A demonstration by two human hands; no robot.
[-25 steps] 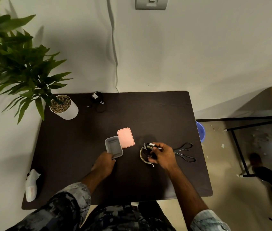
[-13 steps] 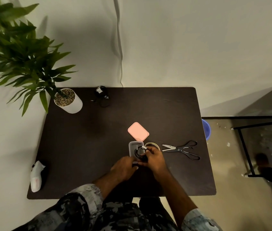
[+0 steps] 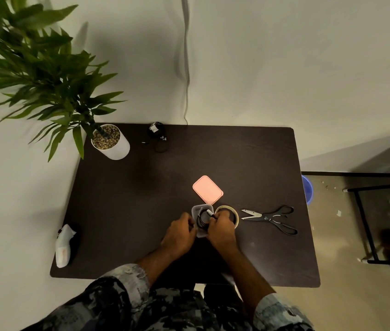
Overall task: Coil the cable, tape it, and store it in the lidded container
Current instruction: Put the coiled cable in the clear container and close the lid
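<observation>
My left hand [image 3: 179, 231] rests against the left wall of the container [image 3: 201, 234], fingers curled onto its side to steady it; how firm that grip is I cannot tell. My right hand [image 3: 220, 229] is closed on the coiled cable [image 3: 202, 219], pressing it down into the open container. The coil sits inside the walls, its white plug end [image 3: 210, 212] sticking up toward the far right corner. The right hand is the nearer one to that plug. The container's long axis runs away from me, and the coil seems to lie along it.

Judgement: coiling and taping look done; the step in hand is seating the cable. The plug end probably has to go below the rim before the lid can close.

Just right of the container, touching or nearly touching my right hand, lies the tape roll [image 3: 233, 215]. Further right, well apart, the scissors [image 3: 270, 218] lie open, blades pointing toward the tape. The pink lid [image 3: 207, 189] lies flat just beyond the container, its near corner close to the far rim. Nothing stands between it and the container.

Far side of the bench [image 3: 117, 211]: potted plant [image 3: 110, 142] at left corner, a second small cable bundle [image 3: 156, 137] near the wall. A white object [image 3: 63, 244] lies at the left edge.
</observation>
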